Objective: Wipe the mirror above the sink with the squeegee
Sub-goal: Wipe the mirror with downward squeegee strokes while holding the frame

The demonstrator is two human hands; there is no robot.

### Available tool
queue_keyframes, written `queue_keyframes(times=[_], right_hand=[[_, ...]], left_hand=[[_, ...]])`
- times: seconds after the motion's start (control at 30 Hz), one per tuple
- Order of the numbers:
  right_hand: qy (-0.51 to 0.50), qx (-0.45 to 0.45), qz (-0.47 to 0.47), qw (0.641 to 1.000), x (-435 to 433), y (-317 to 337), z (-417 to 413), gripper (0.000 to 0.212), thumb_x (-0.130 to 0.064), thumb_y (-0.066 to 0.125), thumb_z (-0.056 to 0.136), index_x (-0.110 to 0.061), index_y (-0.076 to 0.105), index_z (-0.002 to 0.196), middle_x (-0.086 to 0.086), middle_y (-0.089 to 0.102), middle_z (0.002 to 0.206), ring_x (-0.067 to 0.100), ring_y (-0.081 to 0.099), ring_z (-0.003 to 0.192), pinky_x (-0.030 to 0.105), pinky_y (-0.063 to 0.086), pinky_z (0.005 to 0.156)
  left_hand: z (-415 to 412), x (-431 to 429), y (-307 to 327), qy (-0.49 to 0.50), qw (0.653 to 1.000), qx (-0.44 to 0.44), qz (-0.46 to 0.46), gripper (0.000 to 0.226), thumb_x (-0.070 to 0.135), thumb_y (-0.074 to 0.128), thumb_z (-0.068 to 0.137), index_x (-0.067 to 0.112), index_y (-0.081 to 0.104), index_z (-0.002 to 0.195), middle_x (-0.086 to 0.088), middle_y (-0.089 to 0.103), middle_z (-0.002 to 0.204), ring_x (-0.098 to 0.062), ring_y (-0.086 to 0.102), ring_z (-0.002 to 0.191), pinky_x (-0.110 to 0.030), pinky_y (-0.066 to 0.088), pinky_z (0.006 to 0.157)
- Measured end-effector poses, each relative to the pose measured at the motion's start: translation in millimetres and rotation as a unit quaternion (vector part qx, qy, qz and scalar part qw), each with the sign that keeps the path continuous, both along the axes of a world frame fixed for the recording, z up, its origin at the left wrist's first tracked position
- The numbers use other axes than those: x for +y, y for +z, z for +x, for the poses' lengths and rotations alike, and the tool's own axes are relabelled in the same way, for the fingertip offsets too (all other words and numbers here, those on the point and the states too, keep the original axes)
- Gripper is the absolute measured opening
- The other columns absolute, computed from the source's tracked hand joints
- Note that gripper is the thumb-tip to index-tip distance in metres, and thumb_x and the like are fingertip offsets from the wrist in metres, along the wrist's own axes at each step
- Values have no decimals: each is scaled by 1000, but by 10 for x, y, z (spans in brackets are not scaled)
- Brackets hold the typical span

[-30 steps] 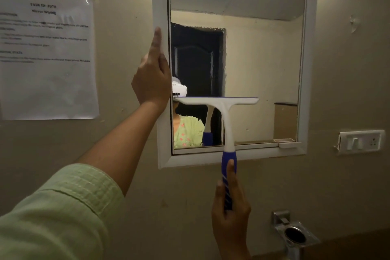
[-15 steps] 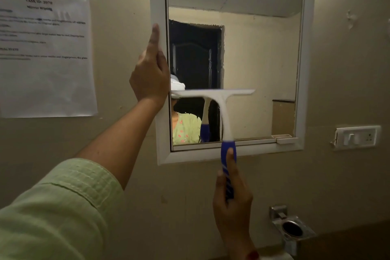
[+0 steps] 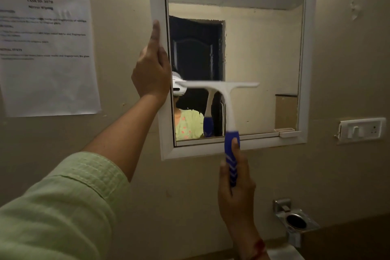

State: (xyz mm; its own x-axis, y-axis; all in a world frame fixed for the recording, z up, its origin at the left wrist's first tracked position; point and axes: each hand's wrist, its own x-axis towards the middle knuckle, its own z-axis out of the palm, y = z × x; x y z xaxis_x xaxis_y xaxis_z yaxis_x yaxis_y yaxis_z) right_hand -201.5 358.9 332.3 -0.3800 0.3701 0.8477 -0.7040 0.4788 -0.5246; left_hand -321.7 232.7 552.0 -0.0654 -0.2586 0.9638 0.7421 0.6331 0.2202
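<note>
The mirror [image 3: 263, 48] hangs on the wall in a white frame [image 3: 310, 48]. A squeegee [image 3: 225, 99] with a white T-shaped head and a blue handle stands upright against the lower half of the glass, its blade level and slightly blurred. My right hand [image 3: 236, 192] grips the blue handle from below, thumb up along it. My left hand [image 3: 150, 69] holds the frame's left edge, index finger pointing up along it. The glass reflects a dark doorway and a person in a green top.
A printed paper sheet [image 3: 46, 53] is taped to the wall left of the mirror. To the right sits a white switch plate [image 3: 362, 130]. A metal ring holder [image 3: 295, 220] juts from the wall at lower right. A pale edge [image 3: 285, 253] shows at the bottom.
The squeegee blade has slid slightly up the glass with my right hand. My left hand keeps its hold on the frame's left edge.
</note>
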Motion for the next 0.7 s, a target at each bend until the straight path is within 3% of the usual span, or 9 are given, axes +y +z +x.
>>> queue_keyframes(times=[0.1,0.13,0.23,0.3,0.43,0.57,0.63,0.7], right_hand=[[8,37,12,999,15,250,-57,50,-32,45,93,-45,26,136,-21,55,107,7,57,62,11,48,50],[1,37,15,999,14,241,-75,48,-33,43,94,-48,25,136,-22,55,108,7,57,62,13,49,51],[-38,-12,27,999,1,-100,-75,48,-45,43,90,-57,21,130,7,59,105,11,59,69,18,51,56],[-45,-43,28,998,-28,-355,-42,52,-44,42,86,-62,17,127,17,58,105,20,60,75,19,51,59],[-17,-32,17,999,-46,-256,-28,50,-49,42,85,-55,22,131,17,58,104,10,59,73,15,50,56],[-8,11,16,1000,-21,73,-74,46,-48,40,86,-49,28,131,7,59,98,4,59,66,12,48,52],[-17,6,16,1000,-10,-22,-74,44,-47,38,86,-41,31,130,13,60,94,3,57,64,10,46,53],[-25,-10,21,999,-13,-276,-40,42,-47,37,86,-44,32,128,14,59,85,4,55,60,10,44,51]], left_hand=[[13,-4,1,-2,1000,-3,1,42,25,31,99,20,33,141,1,44,66,1,27,47,-5,29,45],[19,-2,0,-2,1000,-3,2,42,24,31,99,20,33,141,1,44,67,2,27,47,-5,29,46],[32,6,-5,1,1000,-3,2,41,24,32,100,20,34,140,-1,48,69,0,30,49,-2,30,47],[35,12,-16,11,1000,-4,-2,40,25,33,100,21,35,140,-6,59,78,-5,38,53,-2,28,46],[39,13,-32,12,1000,0,-8,38,26,35,99,18,41,135,-7,65,105,-8,48,62,-9,28,52],[60,8,-44,16,1000,-13,-7,35,27,34,99,17,43,132,-7,65,98,-7,48,61,-6,25,51],[77,6,-52,20,1000,-14,-5,34,27,34,99,17,45,130,-7,64,92,-7,46,60,-3,21,50],[78,5,-53,22,1000,-13,-5,34,27,33,100,17,45,130,-6,65,96,-4,45,63,-3,25,45]])
